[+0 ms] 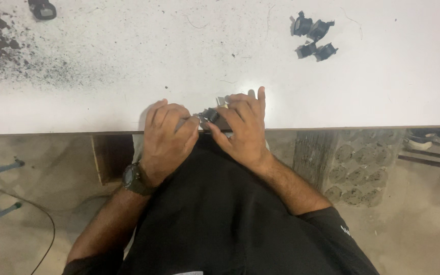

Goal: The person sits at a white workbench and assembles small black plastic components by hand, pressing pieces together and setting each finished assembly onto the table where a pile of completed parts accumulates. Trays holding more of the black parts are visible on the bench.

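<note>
Here, at the near edge of the white, dust-speckled table (128, 102): one small black plastic part with a metal piece (211, 116), pinched between both hands. Left hand (168, 133), wristwatch (134, 180) on its wrist, fingers curled shut on the part. Right hand (244, 125) likewise closed around it. Four similar black plastic parts (313, 36) lie clustered well apart, farther back.

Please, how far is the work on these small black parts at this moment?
Looks done: four small black plastic parts lie grouped on the white table, far right. In hand: left hand and right hand grip one small dark part with metal at the table edge. Possibly left: one black part, top left.
</note>
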The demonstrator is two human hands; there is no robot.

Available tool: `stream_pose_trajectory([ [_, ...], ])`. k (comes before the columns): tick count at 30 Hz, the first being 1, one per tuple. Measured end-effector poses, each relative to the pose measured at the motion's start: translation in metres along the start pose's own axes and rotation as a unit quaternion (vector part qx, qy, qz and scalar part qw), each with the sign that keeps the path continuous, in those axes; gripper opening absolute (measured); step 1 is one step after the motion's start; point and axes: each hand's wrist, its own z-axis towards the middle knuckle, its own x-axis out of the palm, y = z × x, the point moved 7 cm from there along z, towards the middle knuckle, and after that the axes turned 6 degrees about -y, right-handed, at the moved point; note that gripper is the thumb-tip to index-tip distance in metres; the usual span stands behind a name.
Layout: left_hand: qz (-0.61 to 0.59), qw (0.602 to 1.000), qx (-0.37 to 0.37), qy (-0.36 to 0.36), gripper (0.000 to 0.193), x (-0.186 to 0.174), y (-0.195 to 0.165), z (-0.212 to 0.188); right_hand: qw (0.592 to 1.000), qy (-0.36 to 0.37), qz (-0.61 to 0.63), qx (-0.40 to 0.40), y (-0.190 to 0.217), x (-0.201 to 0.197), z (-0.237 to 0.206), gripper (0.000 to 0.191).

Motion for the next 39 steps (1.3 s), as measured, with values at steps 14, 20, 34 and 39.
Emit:
stream_pose_trajectory([
  [14, -0.180, 0.966, -0.164, 0.092, 0.011, 0.002, 0.010, 0.017, 0.996, 0.068, 0.011, -0.054, 0.002, -0.009, 0.002, 0.039],
  [20, -0.180, 0.957, -0.195, 0.120, 0.011, 0.018, 0.011, 0.008, 0.998, -0.016, 0.040, -0.047, -0.001, -0.017, -0.010, 0.037],
  [34, -0.202, 0.965, -0.166, 0.015, 0.018, 0.021, 0.007, 0.003, 0.991, -0.049, 0.099, -0.070, 0.010, -0.002, -0.033, 0.041],
  [39, -0.218, 0.963, -0.160, 0.016, 0.019, 0.025, 0.008, -0.004, 0.992, -0.056, 0.092, -0.064, 0.012, 0.001, -0.035, 0.039],
])
